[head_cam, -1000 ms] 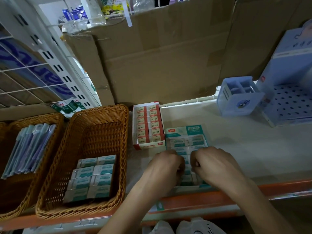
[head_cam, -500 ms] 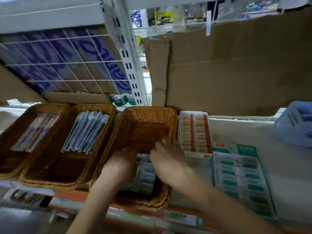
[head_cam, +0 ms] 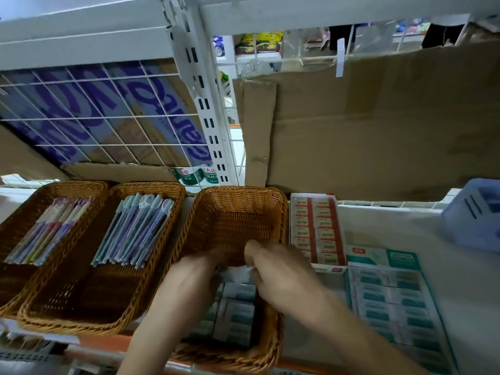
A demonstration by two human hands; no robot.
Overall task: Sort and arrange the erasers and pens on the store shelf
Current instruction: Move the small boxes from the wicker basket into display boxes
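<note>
In the wicker basket (head_cam: 233, 212), left hand (head_cam: 193, 280) and right hand (head_cam: 284, 277) fingers pinch erasers (head_cam: 239, 274) lying crosswise.

The white shelf (head_cam: 392, 228), orange along its front edge, carries from left to right the left wicker basket (head_cam: 25, 212), middle wicker basket (head_cam: 81, 293), right wicker basket (head_cam: 232, 220), red eraser box (head_cam: 316, 228), teal eraser box (head_cam: 389, 299) touching it, and a blue plastic organiser (head_cam: 476, 215).

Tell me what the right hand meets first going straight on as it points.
Likely the bare floor of the wicker basket, then its far-left wall; the left hand sits just beside that line.
</note>
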